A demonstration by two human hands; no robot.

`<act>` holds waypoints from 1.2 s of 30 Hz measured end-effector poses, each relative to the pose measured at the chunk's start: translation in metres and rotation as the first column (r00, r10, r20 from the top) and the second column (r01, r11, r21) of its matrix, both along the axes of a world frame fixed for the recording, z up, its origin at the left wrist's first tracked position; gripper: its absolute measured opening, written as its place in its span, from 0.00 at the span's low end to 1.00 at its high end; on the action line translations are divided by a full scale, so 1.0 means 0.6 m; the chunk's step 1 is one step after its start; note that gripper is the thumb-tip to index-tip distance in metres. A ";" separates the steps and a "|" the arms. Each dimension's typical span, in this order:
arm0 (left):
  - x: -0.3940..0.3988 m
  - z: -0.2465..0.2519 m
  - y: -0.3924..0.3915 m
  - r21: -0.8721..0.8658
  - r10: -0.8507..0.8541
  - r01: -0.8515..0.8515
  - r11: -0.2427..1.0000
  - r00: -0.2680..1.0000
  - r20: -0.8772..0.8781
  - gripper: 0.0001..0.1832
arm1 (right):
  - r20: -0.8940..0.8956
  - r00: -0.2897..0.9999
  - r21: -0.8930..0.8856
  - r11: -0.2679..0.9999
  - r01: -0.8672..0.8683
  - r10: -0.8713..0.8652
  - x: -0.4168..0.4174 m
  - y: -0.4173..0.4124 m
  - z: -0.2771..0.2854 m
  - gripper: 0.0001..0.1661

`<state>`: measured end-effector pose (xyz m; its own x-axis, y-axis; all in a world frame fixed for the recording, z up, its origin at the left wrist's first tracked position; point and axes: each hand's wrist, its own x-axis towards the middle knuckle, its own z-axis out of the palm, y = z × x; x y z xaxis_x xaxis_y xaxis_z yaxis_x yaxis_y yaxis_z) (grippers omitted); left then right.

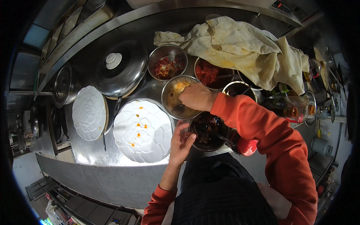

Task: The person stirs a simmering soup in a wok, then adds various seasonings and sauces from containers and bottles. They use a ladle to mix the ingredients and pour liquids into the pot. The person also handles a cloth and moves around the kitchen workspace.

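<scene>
My right hand (197,97) reaches into a metal bowl (165,106) with some yellow-orange seasoning (180,86) inside. Its fingers are curled downward, and whether they grip anything is hidden. Below them in the bowl is a dark rounded shape, perhaps a spoon. My left hand (181,142) is empty with fingers apart, between a white petal-patterned plate (157,123) and a bowl of dark sauce (204,135). Several orange drops are scattered on that plate. A utensil handle (222,137) leans out of the dark sauce.
A second white plate (88,115) and a lidded pan (123,73) stand left. Behind are bowls of dried chili (166,67) and red chili paste (206,73), beside a stained cloth (233,45). Bottles (298,107) lie right; a red-topped container (247,146) sits near the counter edge.
</scene>
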<state>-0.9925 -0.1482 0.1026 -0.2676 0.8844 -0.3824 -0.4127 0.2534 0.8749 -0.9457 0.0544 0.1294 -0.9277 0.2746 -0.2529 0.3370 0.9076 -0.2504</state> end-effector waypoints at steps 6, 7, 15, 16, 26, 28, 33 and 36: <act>0.000 0.001 0.000 0.007 -0.006 0.006 1.000 1.000 -0.008 0.23 | -0.056 0.976 -0.317 0.931 0.183 -0.211 0.031 0.040 -0.033 0.10; -0.001 0.001 0.000 0.005 -0.004 0.004 1.000 1.000 -0.008 0.23 | -0.051 0.977 -0.350 0.920 0.177 -0.208 0.036 0.047 -0.033 0.10; -0.004 0.011 -0.010 0.020 -0.004 0.005 1.000 0.999 -0.034 0.22 | -0.071 0.969 -0.459 0.870 0.178 -0.236 0.071 0.079 0.003 0.13; -0.006 0.014 -0.014 0.015 -0.009 0.010 1.000 0.998 -0.060 0.21 | -0.102 0.968 -0.458 0.875 0.157 -0.227 0.078 0.085 0.013 0.14; 0.004 0.057 -0.074 0.017 0.152 -0.152 0.988 0.965 -0.212 0.20 | -0.225 0.864 -0.538 0.797 0.277 -0.451 0.247 0.180 0.211 0.17; 0.016 0.078 -0.084 0.016 0.268 -0.268 0.963 0.956 -0.121 0.20 | -0.220 0.796 -0.694 0.664 0.279 -0.564 0.317 0.214 0.252 0.13; 0.049 0.113 -0.076 -0.045 0.285 -0.303 0.952 0.930 -0.233 0.20 | -0.256 0.449 -0.693 0.487 0.531 -0.856 0.602 0.267 0.363 0.12; 0.094 0.123 -0.065 0.007 0.506 -0.523 0.852 0.820 -0.268 0.19 | -0.241 0.355 -0.647 0.423 0.634 -0.903 0.793 0.334 0.372 0.15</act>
<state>-0.9363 -0.1875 0.1765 -0.7711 0.5665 -0.2907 -0.2682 0.1252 0.9552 -0.4699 0.2549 0.3526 -0.3289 0.9344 -0.1366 0.5234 0.0600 -0.8500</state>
